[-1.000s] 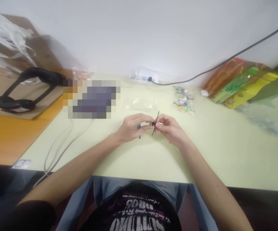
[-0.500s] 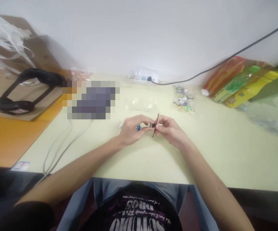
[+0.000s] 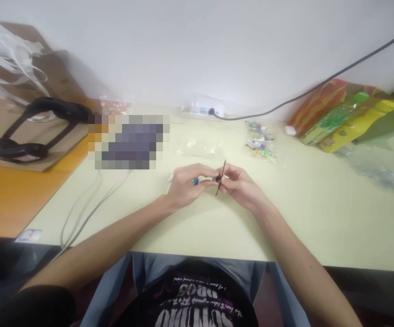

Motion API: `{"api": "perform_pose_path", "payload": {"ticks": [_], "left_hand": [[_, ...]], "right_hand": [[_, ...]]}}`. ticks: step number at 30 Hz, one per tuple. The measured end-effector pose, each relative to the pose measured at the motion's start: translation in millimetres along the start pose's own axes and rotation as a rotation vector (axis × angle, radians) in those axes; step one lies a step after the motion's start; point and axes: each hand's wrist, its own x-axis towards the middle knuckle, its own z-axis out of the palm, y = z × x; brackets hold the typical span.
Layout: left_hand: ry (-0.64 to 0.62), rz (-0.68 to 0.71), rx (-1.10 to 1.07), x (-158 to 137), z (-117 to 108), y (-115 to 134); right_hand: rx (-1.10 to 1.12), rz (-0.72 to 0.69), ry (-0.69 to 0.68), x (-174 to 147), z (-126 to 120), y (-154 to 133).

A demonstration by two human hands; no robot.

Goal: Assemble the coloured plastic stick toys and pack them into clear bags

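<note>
Two bare hands at a pale desk (image 3: 200, 231), pinching one thin dark piece (image 3: 220, 179).
The left hand (image 3: 185, 186) and right hand (image 3: 241, 184) each grip the piece between thumb and fingertips; it stands steeply tilted between them, above the desk. A blue part (image 3: 195, 180) shows through the left hand's finger gap (whether held or lying beyond, one cannot tell). Pale lettering on the black shirt (image 3: 190, 290) is inverted and cropped; the bottle label (image 3: 311, 134) and corner sticker (image 3: 29, 235) are too blurred to read.
</note>
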Motion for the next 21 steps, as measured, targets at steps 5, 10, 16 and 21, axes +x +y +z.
{"api": "perform_pose_path", "payload": {"ticks": [5, 10, 16, 21], "left_hand": [[0.005, -0.01, -0.035, 1, 0, 2], [-0.059, 0.091, 0.058, 8, -7, -1], [-0.161, 0.148, 0.194, 11, -15, -9], [-0.399, 0.091, 0.328, 11, -18, -15]], "right_hand": [[0.025, -0.016, -0.019, 0, 2, 2], [-0.057, -0.065, 0.009, -3, 2, -8], [0.015, -0.144, 0.079, -9, -11, -24], [0.051, -0.2, 0.143, -3, -22, -23]]}}
